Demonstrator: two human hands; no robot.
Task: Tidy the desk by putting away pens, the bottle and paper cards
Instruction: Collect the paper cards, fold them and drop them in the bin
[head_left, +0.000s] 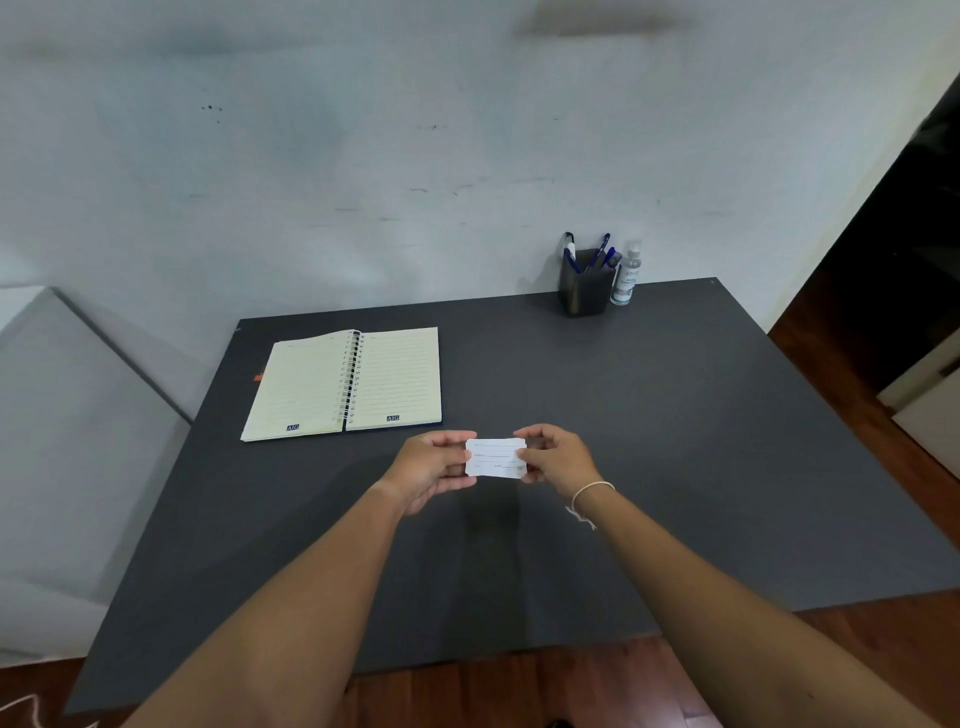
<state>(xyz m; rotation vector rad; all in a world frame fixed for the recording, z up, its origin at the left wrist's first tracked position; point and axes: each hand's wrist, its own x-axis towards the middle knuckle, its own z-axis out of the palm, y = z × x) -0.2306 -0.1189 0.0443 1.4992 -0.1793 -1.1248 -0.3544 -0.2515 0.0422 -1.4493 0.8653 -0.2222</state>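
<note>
Leftmost, a pale grey panel leans beside the dark grey desk, below a scuffed white wall. On the desk's far left part lies an open spiral notebook, flat, with lined cream pages and a small dark logo at the foot of each page. A bit of orange peeks out at its left edge; what it is cannot be told.

Just in front of the notebook's right page, the left hand pinches the left end of a small white paper card, thumb on top and fingers curled beneath. The card is held level above the desk, near its middle, printed lines facing up; the writing is too small to read. Whether it is one card or several stacked cannot be told. The right hand grips the card's right end the same way, fingers closed on it. A thin white string bracelet circles the right wrist.

Further right, at the desk's back edge, a dark square pen holder stands upright with several blue pens sticking out. Just beside it, on its right, stands a small clear bottle with a label. Brown wooden floor shows past the desk's right side.
</note>
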